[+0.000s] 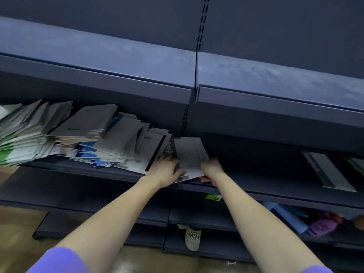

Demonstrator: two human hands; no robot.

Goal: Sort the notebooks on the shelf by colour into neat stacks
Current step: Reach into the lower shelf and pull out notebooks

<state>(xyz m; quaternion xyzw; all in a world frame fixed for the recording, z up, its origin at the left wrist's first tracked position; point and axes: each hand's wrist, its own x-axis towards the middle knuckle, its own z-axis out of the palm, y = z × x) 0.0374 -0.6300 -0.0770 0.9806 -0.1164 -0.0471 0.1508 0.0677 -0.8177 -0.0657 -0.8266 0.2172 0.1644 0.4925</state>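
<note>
Just below the middle of the frame, both hands held a small stack of thin grey paper-covered notebooks (190,154) at the front lip of the dark blue metal shelf (256,186). The left hand (164,170) lay against the stack's left edge, fingers curled around it; the right hand (211,168) pinched its near corner, thumb underneath. Such notebooks looked light, floppy and slippery, best squared by opposite edges. A jumbled heap of grey, blue and green notebooks (78,138) lay at centre left.

Dark blue metal shelving (98,62), several tiers, with back panel (275,26) behind; slotted upright (201,32) at twelve o'clock. Brown floor (17,225) at eight o'clock. Light-coloured slipper (192,238) under the lowest tier, six o'clock. Lighting dim and cool.
</note>
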